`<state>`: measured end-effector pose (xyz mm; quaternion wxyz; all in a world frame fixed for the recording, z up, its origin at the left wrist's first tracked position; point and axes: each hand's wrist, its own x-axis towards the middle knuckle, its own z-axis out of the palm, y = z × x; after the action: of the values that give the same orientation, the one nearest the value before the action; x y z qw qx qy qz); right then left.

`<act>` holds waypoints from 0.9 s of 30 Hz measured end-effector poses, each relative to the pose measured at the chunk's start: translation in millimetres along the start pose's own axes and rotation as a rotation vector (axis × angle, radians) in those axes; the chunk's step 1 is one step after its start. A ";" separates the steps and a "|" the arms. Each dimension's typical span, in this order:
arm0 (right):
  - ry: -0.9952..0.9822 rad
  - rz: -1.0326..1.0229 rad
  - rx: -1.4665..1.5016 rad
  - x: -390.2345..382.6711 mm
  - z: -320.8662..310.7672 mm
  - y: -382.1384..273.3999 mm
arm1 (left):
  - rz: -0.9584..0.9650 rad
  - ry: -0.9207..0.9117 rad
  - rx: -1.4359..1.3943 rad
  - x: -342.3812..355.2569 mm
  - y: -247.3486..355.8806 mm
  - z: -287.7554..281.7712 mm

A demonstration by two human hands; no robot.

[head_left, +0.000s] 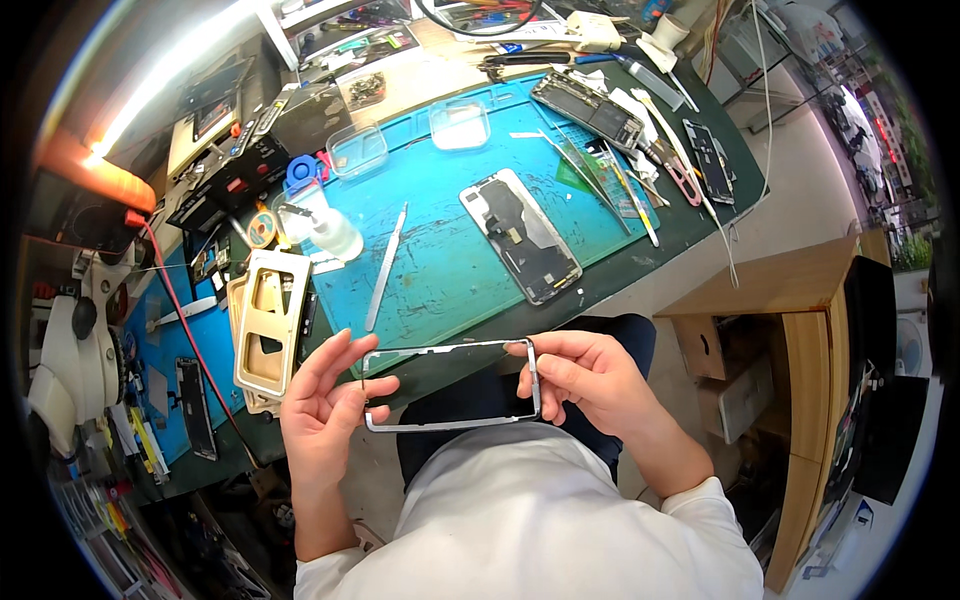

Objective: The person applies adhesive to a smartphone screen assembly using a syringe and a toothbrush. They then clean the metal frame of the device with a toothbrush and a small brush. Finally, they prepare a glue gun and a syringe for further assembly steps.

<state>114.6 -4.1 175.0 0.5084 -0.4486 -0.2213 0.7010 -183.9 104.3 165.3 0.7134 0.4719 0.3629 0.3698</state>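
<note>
A thin, hollow phone bezel frame is held level above my lap, just off the bench's near edge. My left hand grips its left end between thumb and fingers. At the right end, my right hand pinches the frame near its corner. Beyond it on the blue work mat lies a phone screen assembly, its back side with a flex cable facing up. Metal tweezers rest on the mat to the left of that screen.
Gold metal phone moulds are stacked at the left edge of the mat, beside a clear dispenser bottle. Two clear plastic trays stand at the back. An opened phone housing and several tools lie far right. A wooden cabinet stands at right.
</note>
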 end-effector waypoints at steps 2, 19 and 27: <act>0.025 0.023 0.022 1.3 -0.5 0.0 | -0.023 0.017 0.018 1.4 1.5 3.2; 0.028 -0.066 -0.238 -3.4 -0.3 2.9 | 0.114 0.001 0.137 -1.0 -2.2 3.3; 0.107 -0.585 -0.630 -2.7 1.0 14.4 | 0.764 -0.021 0.870 8.7 0.2 5.1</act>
<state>106.6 -12.0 165.6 0.5348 -0.5359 -0.5155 0.4012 -175.5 109.9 165.4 0.2731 0.8228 0.2783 0.4134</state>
